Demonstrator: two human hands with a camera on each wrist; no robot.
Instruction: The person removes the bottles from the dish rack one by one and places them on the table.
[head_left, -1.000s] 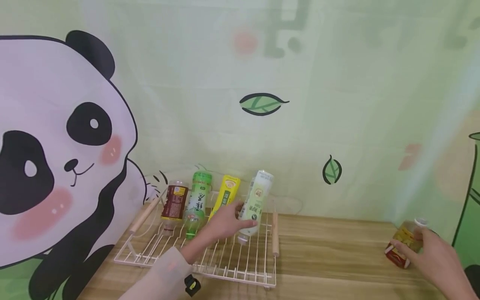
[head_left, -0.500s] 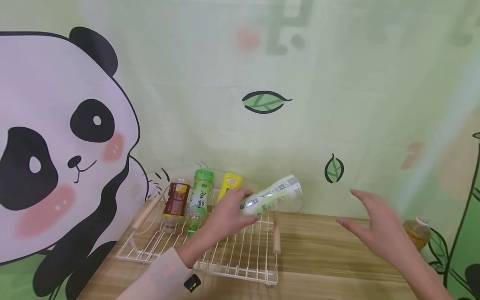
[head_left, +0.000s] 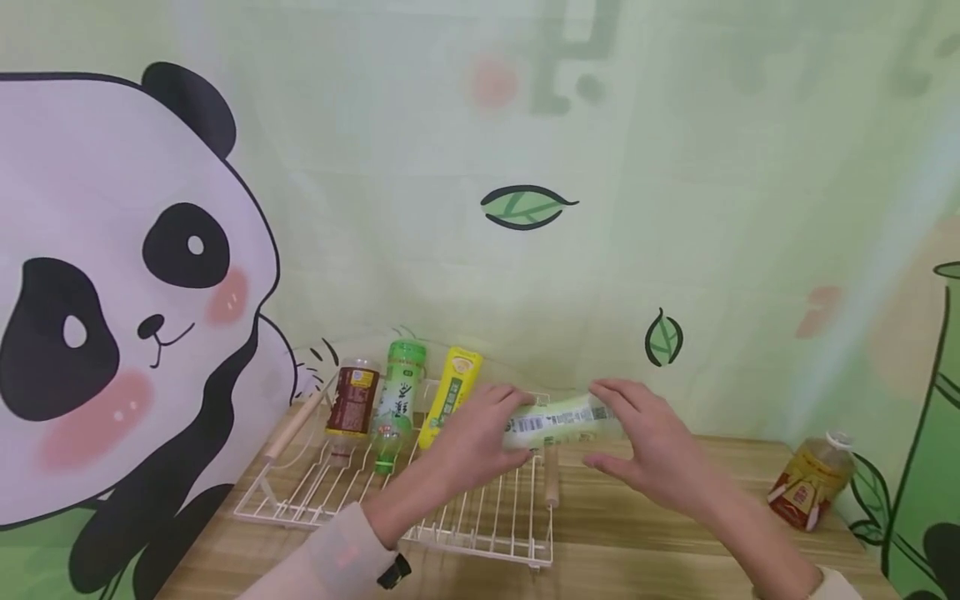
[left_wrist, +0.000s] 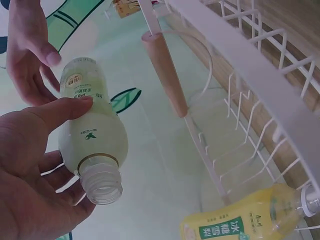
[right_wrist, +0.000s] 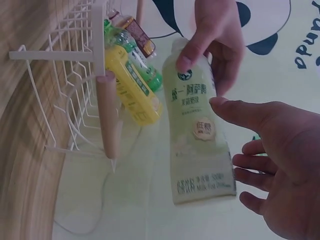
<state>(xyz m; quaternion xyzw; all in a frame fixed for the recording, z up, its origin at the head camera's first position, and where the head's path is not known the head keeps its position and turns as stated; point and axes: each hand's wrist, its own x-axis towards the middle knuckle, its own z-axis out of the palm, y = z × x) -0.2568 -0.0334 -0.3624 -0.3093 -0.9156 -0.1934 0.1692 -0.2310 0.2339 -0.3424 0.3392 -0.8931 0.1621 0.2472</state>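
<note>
My left hand (head_left: 476,429) grips a pale green plastic drink bottle (head_left: 566,421) near its neck, holding it almost level above the right side of a wire rack. In the left wrist view the bottle's threaded mouth (left_wrist: 102,187) has no cap. My right hand (head_left: 660,442) is at the bottle's base end, thumb and fingers spread apart around it. The right wrist view shows its thumb tip right at the bottle's edge and the other fingers beside the base. A white wire rack (head_left: 472,547) with wooden handles holds a dark red bottle (head_left: 352,400), a green bottle (head_left: 405,383) and a yellow bottle (head_left: 456,387), leaning neck down.
A clear bottle with a red and yellow label (head_left: 810,483) stands tilted at the right end of the wooden table (head_left: 622,533). Close behind hangs a green cloth backdrop (head_left: 420,250) printed with a panda. The rack's wooden handle (head_left: 552,475) rises below the held bottle.
The left hand has lifted the pale bottle from the rack and turned it from steep to nearly level. The right hand has let go of the red and yellow labelled bottle and moved left.
</note>
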